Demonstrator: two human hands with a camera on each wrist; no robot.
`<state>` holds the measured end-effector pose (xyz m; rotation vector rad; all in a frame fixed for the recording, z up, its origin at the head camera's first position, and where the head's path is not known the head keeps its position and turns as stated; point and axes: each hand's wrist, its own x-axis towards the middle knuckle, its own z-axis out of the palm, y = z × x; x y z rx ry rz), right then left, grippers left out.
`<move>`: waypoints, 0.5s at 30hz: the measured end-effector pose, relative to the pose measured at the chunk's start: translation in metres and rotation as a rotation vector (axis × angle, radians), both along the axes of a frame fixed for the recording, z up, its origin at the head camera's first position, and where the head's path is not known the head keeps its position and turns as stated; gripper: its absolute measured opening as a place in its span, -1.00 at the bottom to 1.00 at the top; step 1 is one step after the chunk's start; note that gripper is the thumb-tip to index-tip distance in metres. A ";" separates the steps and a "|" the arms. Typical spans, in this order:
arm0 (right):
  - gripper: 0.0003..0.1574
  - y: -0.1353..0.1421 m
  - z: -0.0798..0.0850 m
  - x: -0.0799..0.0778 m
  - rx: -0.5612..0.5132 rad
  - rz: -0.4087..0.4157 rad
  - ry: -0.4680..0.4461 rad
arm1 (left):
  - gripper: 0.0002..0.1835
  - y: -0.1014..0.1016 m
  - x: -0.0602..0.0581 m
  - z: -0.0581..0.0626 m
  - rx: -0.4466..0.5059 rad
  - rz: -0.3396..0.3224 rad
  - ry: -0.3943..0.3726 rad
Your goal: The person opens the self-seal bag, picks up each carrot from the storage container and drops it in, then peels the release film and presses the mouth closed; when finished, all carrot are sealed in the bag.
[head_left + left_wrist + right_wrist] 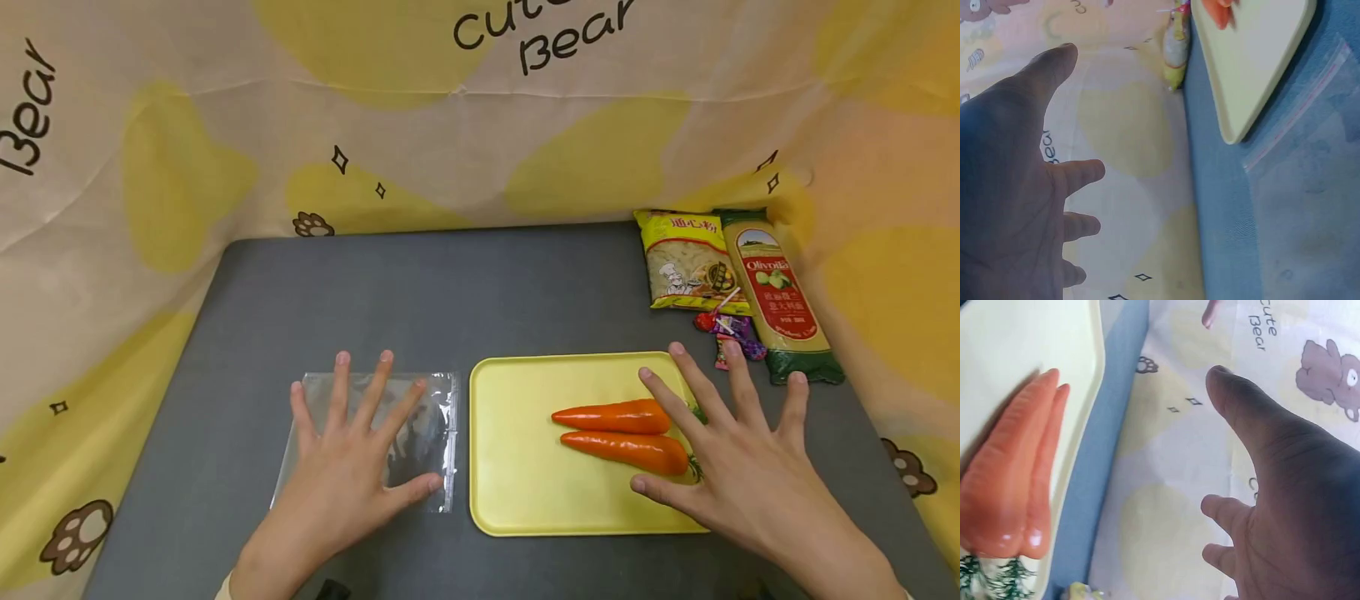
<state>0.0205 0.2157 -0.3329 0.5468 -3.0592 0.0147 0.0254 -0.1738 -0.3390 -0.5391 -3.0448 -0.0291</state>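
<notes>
Both hands hover with fingers spread, holding nothing. My left hand (341, 471) is over a clear zip bag (423, 450) that lies flat on the grey table; the bag's seal strip faces the tray. To its right lies a yellow tray (513, 450) bearing two orange carrots (626, 450) side by side, tips pointing left and green tops to the right. My right hand (750, 467) is above the tray's right end and hides part of the carrot tops. In the right wrist view the carrots (1004, 481) show whole, apart from the hand.
At the back right lie a yellow pasta bag (690, 262) and a long spaghetti pack (780, 292). Several small wrapped candies (731, 329) lie in front of them. A patterned cloth (420, 125) hangs behind and beside the grey table (420, 292).
</notes>
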 end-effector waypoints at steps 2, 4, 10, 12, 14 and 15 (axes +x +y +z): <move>0.31 -0.001 0.004 -0.001 0.013 0.000 0.001 | 0.04 0.000 0.000 0.005 -0.003 -0.001 0.009; 0.32 -0.002 0.008 -0.002 0.017 0.005 0.012 | 0.04 -0.001 -0.001 0.010 -0.001 -0.006 0.017; 0.37 -0.003 0.023 -0.003 0.031 0.021 0.048 | 0.04 0.000 0.000 0.024 0.000 -0.024 0.056; 0.37 -0.004 0.028 -0.003 0.040 0.017 0.049 | 0.05 0.000 0.000 0.029 0.003 -0.028 0.065; 0.36 -0.005 0.030 -0.004 0.037 0.016 0.050 | 0.04 0.001 0.000 0.032 0.007 -0.030 0.068; 0.36 -0.005 0.030 -0.004 0.034 0.019 0.051 | 0.04 0.001 -0.001 0.033 0.010 -0.028 0.065</move>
